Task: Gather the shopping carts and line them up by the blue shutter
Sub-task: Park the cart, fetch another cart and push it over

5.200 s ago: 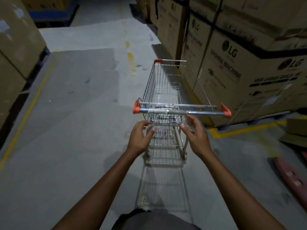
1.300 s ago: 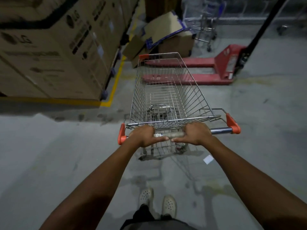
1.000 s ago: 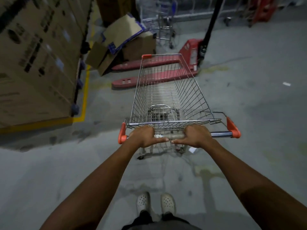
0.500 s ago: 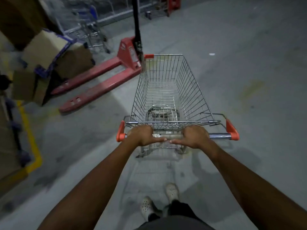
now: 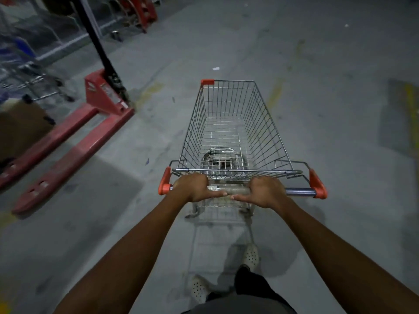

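Pushing: empty wire shopping cart sits mid-frame on the concrete floor, basket nose pointing away from the person.
Left grip: left grip clenched round the handle bar, close to its left orange end cap.
Right grip: right grip wrapped round the same bar just right of centre. Thumbs nearly meet, and bare bar shows out to the right cap.
Handling: bare wire frame, so likely light and stiff, and it should roll easily. Nose will probably swing wide in turns. Nothing fragile.
Hold point: bar is the right place. Spreading the grips wider would likely give better steering.
Pallet jack: red pallet jack lies to the cart's left with its forks on the floor, apart from the cart. Snag risk if the cart is steered left.
Other carts: blurred wire frames at far left, count unreadable.
Hidden: front wheels are under the basket. Blue shutter not identifiable. Upper left is smeared by blur, and the cardboard box is cut off by the left edge.
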Demonstrator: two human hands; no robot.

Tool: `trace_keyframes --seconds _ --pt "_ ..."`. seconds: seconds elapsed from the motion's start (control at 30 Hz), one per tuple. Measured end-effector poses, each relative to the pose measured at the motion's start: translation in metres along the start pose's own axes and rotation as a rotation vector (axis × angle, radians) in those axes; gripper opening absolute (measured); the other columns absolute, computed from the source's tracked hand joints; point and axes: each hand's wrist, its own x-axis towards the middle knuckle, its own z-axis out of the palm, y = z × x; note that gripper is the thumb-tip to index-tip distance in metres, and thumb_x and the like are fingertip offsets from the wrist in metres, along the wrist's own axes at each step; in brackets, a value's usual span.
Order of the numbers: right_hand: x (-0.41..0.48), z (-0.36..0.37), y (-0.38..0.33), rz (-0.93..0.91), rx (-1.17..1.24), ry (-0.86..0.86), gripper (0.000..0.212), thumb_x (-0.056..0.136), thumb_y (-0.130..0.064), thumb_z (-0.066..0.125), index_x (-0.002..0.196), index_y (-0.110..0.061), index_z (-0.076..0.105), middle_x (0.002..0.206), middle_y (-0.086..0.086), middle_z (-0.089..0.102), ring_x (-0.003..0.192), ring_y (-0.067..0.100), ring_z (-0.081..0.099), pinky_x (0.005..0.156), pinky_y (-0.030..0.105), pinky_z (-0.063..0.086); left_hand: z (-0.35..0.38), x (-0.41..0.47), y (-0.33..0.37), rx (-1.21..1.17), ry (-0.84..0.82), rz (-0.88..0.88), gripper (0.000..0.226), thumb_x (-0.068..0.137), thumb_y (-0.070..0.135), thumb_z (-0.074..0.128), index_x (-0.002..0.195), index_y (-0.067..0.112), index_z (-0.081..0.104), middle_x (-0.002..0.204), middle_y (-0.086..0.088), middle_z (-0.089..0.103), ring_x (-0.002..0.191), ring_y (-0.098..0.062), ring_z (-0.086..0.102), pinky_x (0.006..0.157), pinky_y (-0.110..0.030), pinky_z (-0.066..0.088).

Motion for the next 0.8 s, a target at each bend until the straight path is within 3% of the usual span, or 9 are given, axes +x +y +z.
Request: trace_keyframes --seconds 0.13,0.23,0.4,0.63,0.8 --pt "-0.027 0.006 0.026 0.064 0.066 0.006 0.093 0.059 -0.104 0.02 0.062 -0.02 0.062 0.058 -0.005 0.057 0.058 0.011 0.056 0.061 0.027 0.045 0.001 0.015 0.031 0.045 -0.02 0.09 0.085 0.066 0.098 0.028 0.056 0.016 0.049 0.057 -0.002 0.053 0.055 -0.017 0.052 0.061 -0.031 0.037" --pt "-0.046 0.01 0.044 0.112 0.063 -0.016 0.089 0.065 -0.1 0.025 0.068 -0.02 0.064 0.062 -0.004 0.057 0.064 0.015 0.058 0.063 0.029 0.041 0.005 0.024 0.052 0.077 -0.014 0.144 0.084 0.068 0.097 0.029 0.056 0.017 0.049 0.057 -0.001 0.054 0.056 -0.017 0.053 0.056 -0.029 0.034" --pt "-0.072 0.019 0.067 0.18 0.06 -0.031 0.097 0.064 -0.103 0.021 0.08 -0.02 0.07 0.075 -0.001 0.065 0.075 0.02 0.062 0.072 0.032 0.048 0.007 0.032 0.089 0.132 -0.026 0.188 0.079 0.074 0.093 0.037 0.059 0.017 0.051 0.061 0.0 0.055 0.06 -0.017 0.055 0.057 -0.029 0.033" --pt "-0.113 0.025 0.092 0.255 0.126 0.0 0.081 0.065 -0.101 0.029 0.058 -0.023 0.047 0.063 -0.002 0.052 0.07 0.022 0.06 0.067 0.03 0.045 0.016 0.038 0.132 0.163 -0.024 0.222 0.082 0.073 0.094 0.038 0.061 0.015 0.056 0.064 -0.001 0.06 0.061 -0.015 0.057 0.053 -0.028 0.03" --pt "-0.147 0.036 0.117 0.284 0.149 0.028 0.09 0.057 -0.106 0.022 0.055 -0.021 0.05 0.054 -0.006 0.047 0.062 0.019 0.058 0.066 0.03 0.051 0.029 0.033 0.171 0.121 -0.037 0.236 0.077 0.075 0.092 0.042 0.058 0.017 0.049 0.057 0.0 0.052 0.055 -0.015 0.049 0.052 -0.029 0.03"
